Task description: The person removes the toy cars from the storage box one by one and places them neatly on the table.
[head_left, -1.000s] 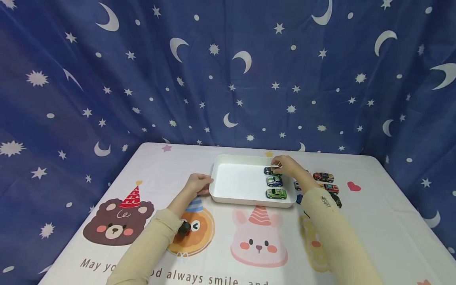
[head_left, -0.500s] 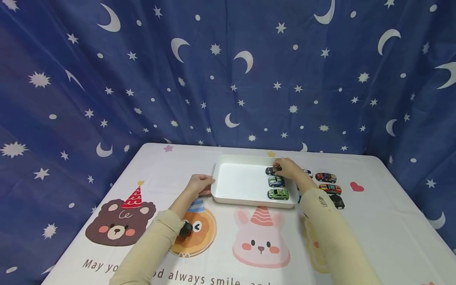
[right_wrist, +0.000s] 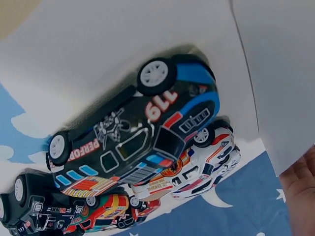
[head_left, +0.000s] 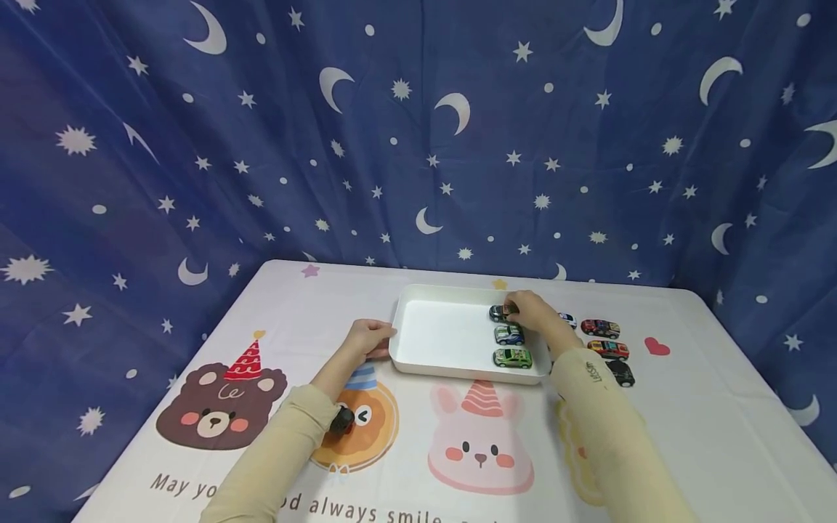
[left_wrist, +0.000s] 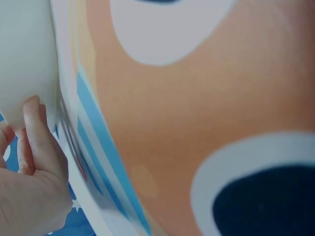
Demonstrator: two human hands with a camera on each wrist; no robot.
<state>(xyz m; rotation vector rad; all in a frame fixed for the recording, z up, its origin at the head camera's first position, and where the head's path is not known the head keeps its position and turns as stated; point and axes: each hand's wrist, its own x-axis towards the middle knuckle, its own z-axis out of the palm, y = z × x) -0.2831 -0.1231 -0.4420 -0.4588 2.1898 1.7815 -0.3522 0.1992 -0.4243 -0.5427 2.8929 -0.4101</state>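
lengthwise, the dark car [head_left: 499, 313] runs left-right in the white tray [head_left: 440, 335].

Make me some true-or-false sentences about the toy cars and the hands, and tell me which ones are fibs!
1. Three toy cars sit in the white tray. True.
2. The left hand is holding a car. False: it touches the tray's end.
3. The right hand is touching the dark car in the tray. True.
4. The car marked 119 is inside the tray. False: it is outside, beside it.
5. The curtain is red. False: it is blue.
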